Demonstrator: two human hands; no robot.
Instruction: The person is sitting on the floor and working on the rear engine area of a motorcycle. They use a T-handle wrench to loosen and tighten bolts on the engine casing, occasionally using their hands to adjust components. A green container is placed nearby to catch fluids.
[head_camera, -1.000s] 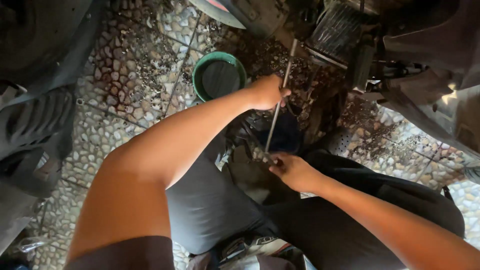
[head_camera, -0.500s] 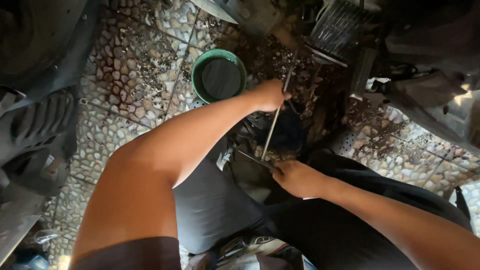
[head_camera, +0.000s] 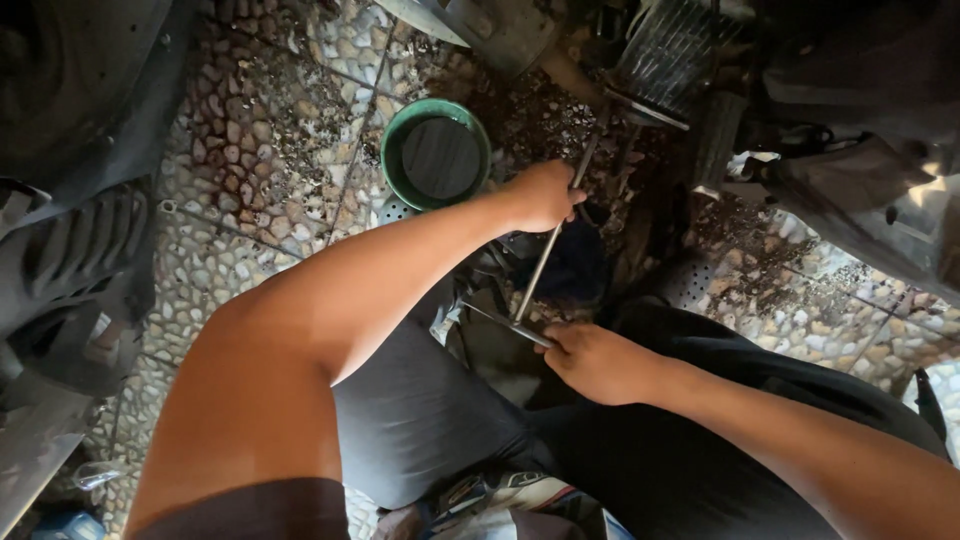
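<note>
Metal rod gripped by left hand, right hand clamped on flat tool, pebble-tiled floor

We see green bowl far centre on pebble-tiled floor, dark inside. Black tyre at left edge. Ribbed metal part far right. Dark grime spread over floor at right.

Floor's a pebble-pattern tile floor, pretty grimy, with dark crumbly debris scattered across the far part. 1 round green bowl sits right on it at the far middle. Over on the left, a black tire rests on the tiles.
</note>
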